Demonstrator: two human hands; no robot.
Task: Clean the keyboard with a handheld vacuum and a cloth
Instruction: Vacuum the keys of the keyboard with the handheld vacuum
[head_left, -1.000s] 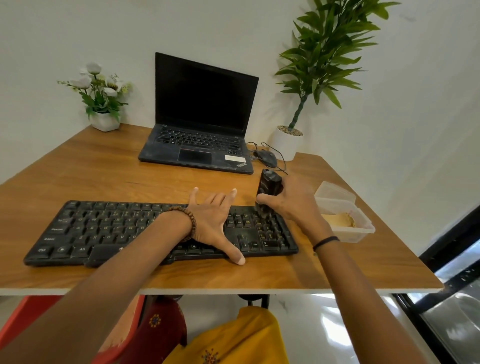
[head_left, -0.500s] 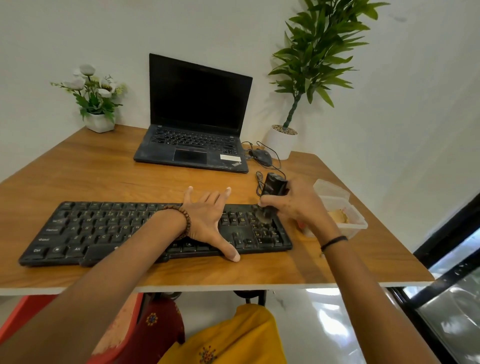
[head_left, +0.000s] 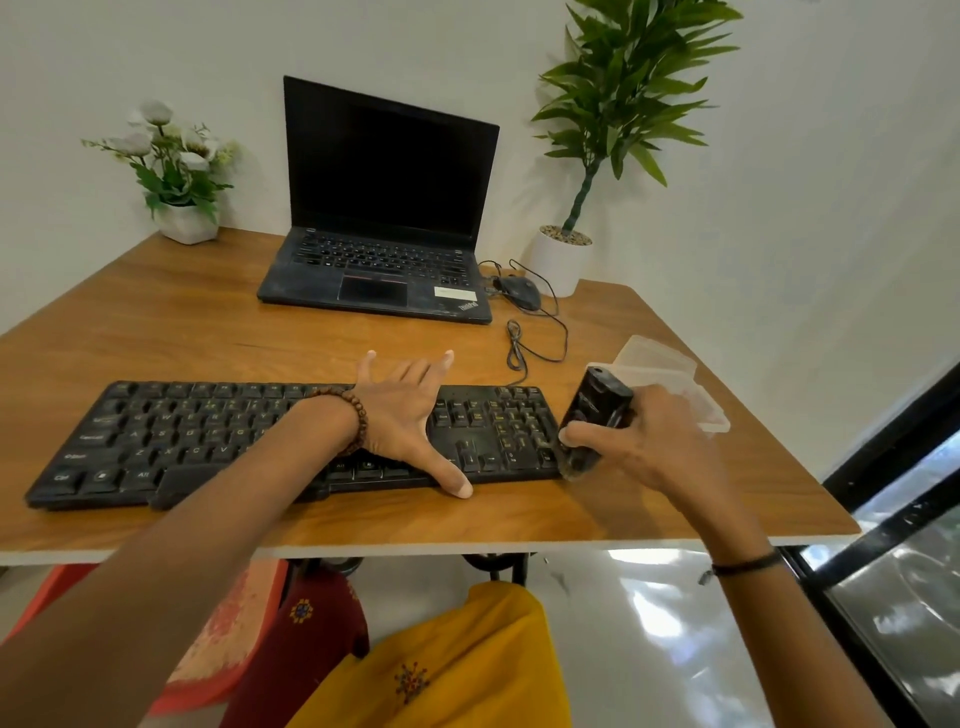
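Note:
A black keyboard (head_left: 208, 436) lies along the front of the wooden desk (head_left: 156, 322). My left hand (head_left: 405, 410) rests flat on its right-middle part, fingers spread and thumb at the front edge. My right hand (head_left: 649, 441) grips a small black handheld vacuum (head_left: 595, 415), held tilted with its nozzle down at the keyboard's right end by the number pad. The cloth is hidden from view behind my right hand.
An open black laptop (head_left: 384, 260) stands at the back centre, with a mouse (head_left: 519, 291) and its looped cable to its right. A clear plastic container (head_left: 670, 369) sits behind my right hand. Potted plants stand at the back left (head_left: 176, 171) and back right (head_left: 563, 260).
My right hand has carried the vacuum rightward and toward me, from the number pad keys to the keyboard's right edge. My left hand has stayed on the keyboard.

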